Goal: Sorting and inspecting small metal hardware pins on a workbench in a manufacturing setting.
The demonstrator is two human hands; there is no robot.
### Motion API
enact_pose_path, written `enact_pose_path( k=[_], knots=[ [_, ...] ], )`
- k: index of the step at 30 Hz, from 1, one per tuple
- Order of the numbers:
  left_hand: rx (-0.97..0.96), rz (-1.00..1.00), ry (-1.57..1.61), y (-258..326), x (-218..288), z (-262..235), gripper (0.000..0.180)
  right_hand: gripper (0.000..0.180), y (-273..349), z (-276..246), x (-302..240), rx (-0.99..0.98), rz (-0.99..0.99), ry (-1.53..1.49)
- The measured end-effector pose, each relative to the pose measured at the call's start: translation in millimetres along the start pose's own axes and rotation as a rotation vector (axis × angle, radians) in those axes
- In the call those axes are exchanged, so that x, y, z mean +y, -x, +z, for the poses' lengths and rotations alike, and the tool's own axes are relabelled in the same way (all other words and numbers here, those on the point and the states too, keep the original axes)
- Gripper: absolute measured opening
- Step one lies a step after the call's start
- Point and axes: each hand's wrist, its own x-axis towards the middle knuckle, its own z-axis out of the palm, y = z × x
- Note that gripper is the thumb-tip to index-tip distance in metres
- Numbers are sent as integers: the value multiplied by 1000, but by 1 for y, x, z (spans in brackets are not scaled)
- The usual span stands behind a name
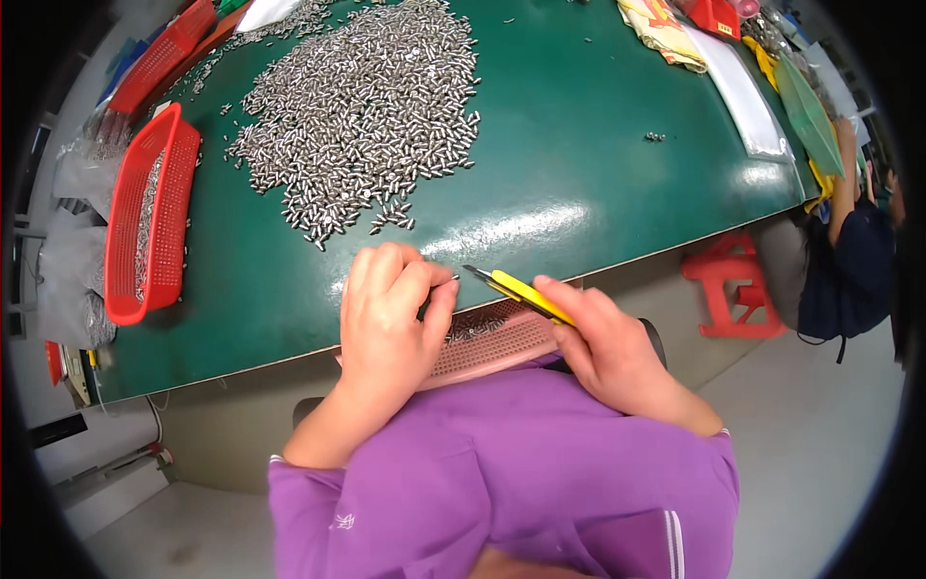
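Hundreds of small silver metal pieces (362, 106) lie heaped on the green table (579, 145) ahead of me, the pile spreading from the far edge toward the middle, with a few strays near its lower fringe. My left hand (391, 314) rests at the table's near edge, fingers curled together and pinching one small metal pin (446, 282) between thumb and forefinger. My right hand (608, 352) is closed around a yellow utility knife (516, 292), its dark blade tip pointing left toward the pin, close to it; I cannot tell whether blade and pin touch. Between my hands, just below the table edge and over my lap, sits a pink perforated tray (502, 345) with a small cluster of the same silver pieces lying in it. My purple sleeves (502, 473) fill the bottom of the view.

At the table's left edge stands a red mesh basket (154, 217) holding more silver pieces, and a second red basket (164, 53) sits farther back. At the far right, a white tray (748, 96) and green sheets (810, 116) lie along the table, and another person in dark clothing (849, 261) sits beside a red plastic stool (733, 285).
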Motion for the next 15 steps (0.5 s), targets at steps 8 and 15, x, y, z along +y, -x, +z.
enact_pose_path(
  k=[8,15],
  knots=[
    [43,24,-14,1,1,3,16,67,-2,4,-5,-3,-143,133],
    [54,22,-27,1,2,5,17,66,-4,7,-5,0,-140,69]
  ],
)
